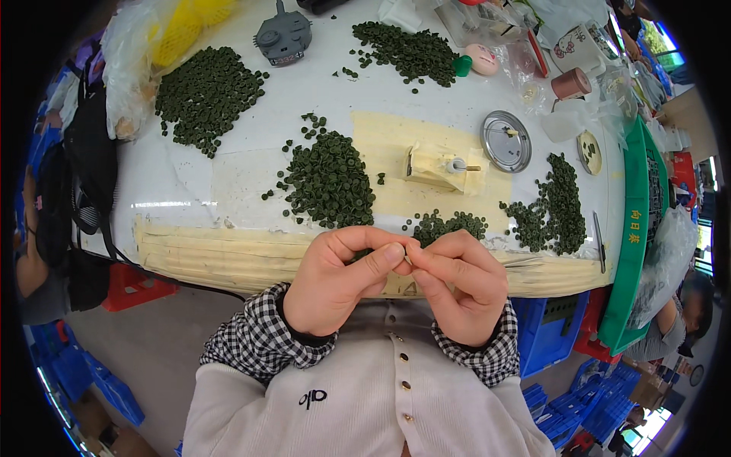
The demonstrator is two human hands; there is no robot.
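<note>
My left hand (340,276) and my right hand (461,283) meet fingertip to fingertip over the table's front edge. Both are closed in a pinch, and whatever sits between the fingertips is too small and hidden to name. Just beyond my left hand lies a large heap of small dark green round plastic parts (329,181). A smaller pile of green parts (449,225) is just past my right hand. Farther off, a block wrapped in cream tape (434,169) carries a grey cylinder and a brass-coloured pin.
More green heaps lie at the far left (209,95), far middle (411,53) and right (560,202). A grey toy tank turret (282,36) stands at the back. A round metal dish (505,143), tweezers (599,242) and a green crate (630,236) are on the right.
</note>
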